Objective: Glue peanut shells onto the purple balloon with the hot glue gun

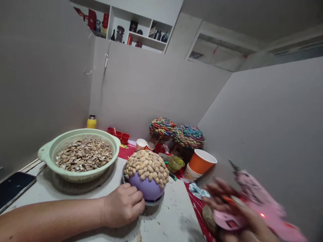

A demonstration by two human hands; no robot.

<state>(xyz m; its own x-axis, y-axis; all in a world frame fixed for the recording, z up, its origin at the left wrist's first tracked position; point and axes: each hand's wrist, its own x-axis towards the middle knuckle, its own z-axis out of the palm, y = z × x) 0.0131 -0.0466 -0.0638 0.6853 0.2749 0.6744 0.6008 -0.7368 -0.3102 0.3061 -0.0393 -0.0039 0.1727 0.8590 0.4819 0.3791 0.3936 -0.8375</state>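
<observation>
A purple balloon (146, 188), its upper half covered in peanut shells (147, 164), rests in a dark grey bowl (153, 202). Against the near left side of the bowl lies my left hand (126, 205), fingers curled in; what they close on, if anything, is hidden. At the lower right, my right hand (242, 215), blurred by motion, grips a pink hot glue gun (262, 198) with a small red light lit. The gun's green-tipped nozzle points up and left, apart from the balloon. A pale green colander (83, 176) full of loose peanut shells stands at the left.
A dark phone (16, 188) lies at the left edge. Behind are a yellow bottle (91, 122), red cups (124, 138), a paper cup (140, 145), two colourful shell-covered domes (163, 129) and an orange paper bucket (202, 162). Twine (208, 216) sits beside the right hand. Grey partitions enclose the table.
</observation>
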